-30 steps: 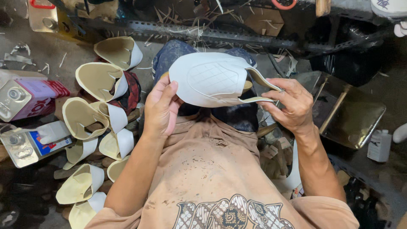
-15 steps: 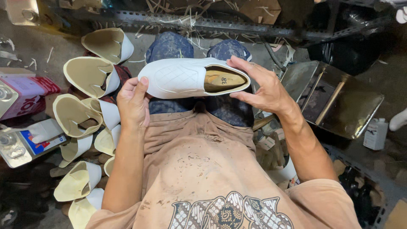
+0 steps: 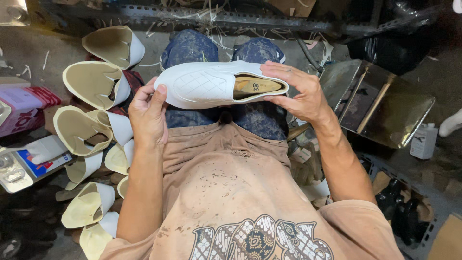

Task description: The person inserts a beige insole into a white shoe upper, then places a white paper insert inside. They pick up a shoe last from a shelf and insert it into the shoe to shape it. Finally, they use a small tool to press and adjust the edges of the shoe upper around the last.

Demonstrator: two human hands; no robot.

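Fingers (image 3: pixel 159 94) of both hands gripped the white quilted leather slip-on shoe (image 3: pixel 211 84) at toe and heel, above the lap.

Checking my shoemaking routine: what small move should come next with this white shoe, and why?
Probably tilt the shoe to look over its sides. The left hand holds the toe, the right hand the heel, and only the quilted top faces up.

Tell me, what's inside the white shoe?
Through the opening of the white shoe you can see a tan insole at the heel end. The quilted top covers the toe part, so what lies farther in cannot be seen.
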